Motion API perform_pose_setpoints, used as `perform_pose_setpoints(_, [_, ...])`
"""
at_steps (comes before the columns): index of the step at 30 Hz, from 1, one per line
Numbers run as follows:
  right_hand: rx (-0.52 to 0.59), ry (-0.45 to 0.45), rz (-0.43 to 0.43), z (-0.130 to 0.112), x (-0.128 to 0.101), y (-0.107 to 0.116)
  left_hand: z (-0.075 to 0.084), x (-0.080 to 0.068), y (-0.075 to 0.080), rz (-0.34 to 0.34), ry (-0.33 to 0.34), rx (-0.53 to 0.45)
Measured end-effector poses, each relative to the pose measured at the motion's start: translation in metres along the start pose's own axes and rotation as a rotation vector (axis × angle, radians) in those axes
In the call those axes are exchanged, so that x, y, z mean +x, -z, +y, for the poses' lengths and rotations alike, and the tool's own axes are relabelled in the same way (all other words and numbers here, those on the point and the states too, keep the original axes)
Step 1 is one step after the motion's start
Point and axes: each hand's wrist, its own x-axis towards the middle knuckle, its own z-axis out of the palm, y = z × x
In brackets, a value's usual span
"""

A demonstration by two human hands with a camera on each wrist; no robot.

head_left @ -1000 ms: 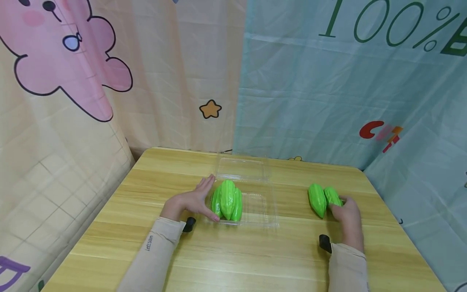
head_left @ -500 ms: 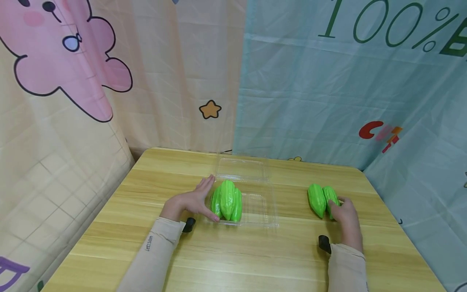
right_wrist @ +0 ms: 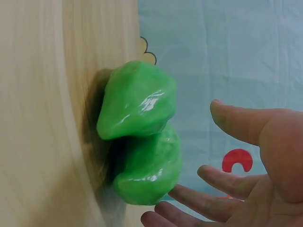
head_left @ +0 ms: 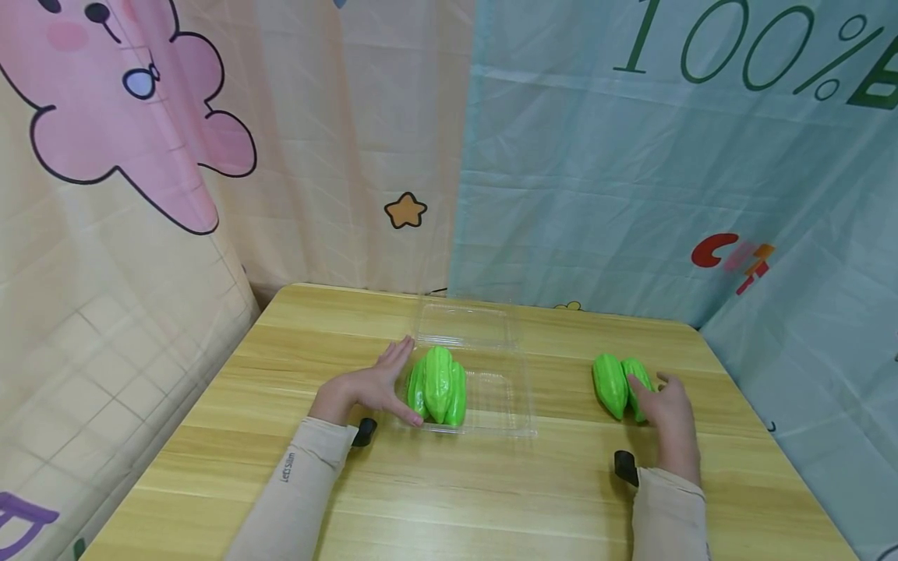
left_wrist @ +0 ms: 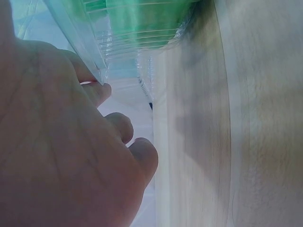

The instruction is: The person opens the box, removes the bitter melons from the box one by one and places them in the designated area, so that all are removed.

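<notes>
Clear plastic clamshell tray is sitting open near the middle of the wooden table, a green star fruit lying in its left half. The person's left hand is resting flat, fingers straight, against the tray's left edge. Well to the tray's right, the right hand is hovering, fingers spread, just behind a second green star fruit, gripping nothing.

Bare wooden table lies open along the near edge and between the clear plastic tray and the loose green starfruit; the tray's raised lid and the curtains close behind block the far side
</notes>
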Motion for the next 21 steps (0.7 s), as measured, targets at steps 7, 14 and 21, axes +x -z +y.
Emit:
perform_pose_setpoints(7, [0.005, 0.038, 0.055, -0.008, -0.005, 0.0, -0.001, 0.0, 0.0, 0.001, -0.006, 0.003])
perform_pose_setpoints(14, [0.004, 0.059, 0.111, -0.02, -0.013, 0.004, -0.001, -0.001, 0.001, 0.0, -0.011, 0.011])
perform_pose_setpoints(21, [0.017, 0.08, 0.124, -0.027, -0.019, 0.005, -0.002, -0.001, 0.001, -0.001, -0.01, 0.021])
